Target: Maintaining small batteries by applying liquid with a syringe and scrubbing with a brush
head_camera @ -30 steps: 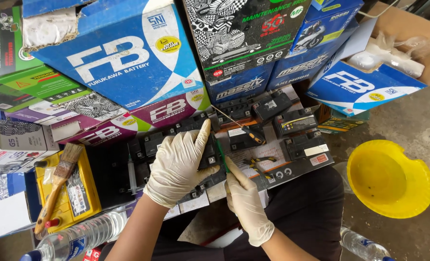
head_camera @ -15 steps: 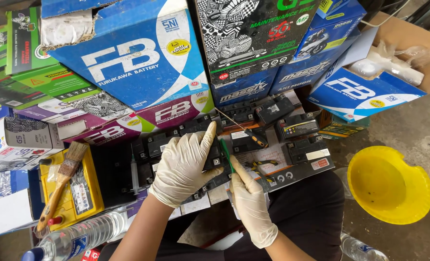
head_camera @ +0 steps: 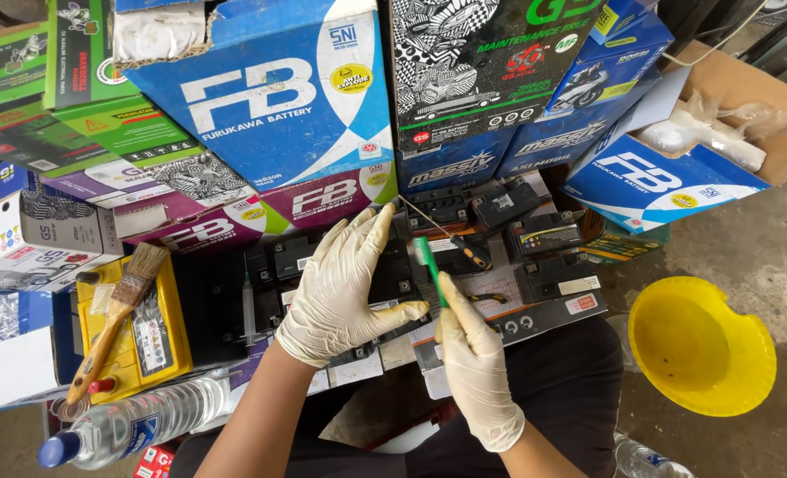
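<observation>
Stacked battery boxes (head_camera: 261, 106) crowded my bench as my left hand (head_camera: 345, 283) pressed flat, fingers spread, on the black battery (head_camera: 393, 274) while my right hand (head_camera: 473, 354) pinched the green tool (head_camera: 427, 261), which I judged needed aiming next

I see thin cream rubber gloves, smooth and faintly shiny, wrinkling over the left hand (head_camera: 345, 288) and right hand (head_camera: 473, 354). The right one pinches a green plastic stick (head_camera: 429, 264), matt. Beneath both hands I make out black plastic batteries (head_camera: 535, 257), dull, with glossy paper labels. Left of the batteries sits a yellow battery (head_camera: 137, 327), shiny plastic, with a bare-wood brush (head_camera: 115, 319) carrying pale bristles across it. Below that brush lies a clear plastic bottle (head_camera: 145, 425), glinting. Right of the batteries a yellow plastic funnel (head_camera: 703, 345) looks smooth. Behind them, printed cardboard boxes (head_camera: 269, 106) look glossy. The concrete floor (head_camera: 765, 248) is rough and stained.
</observation>
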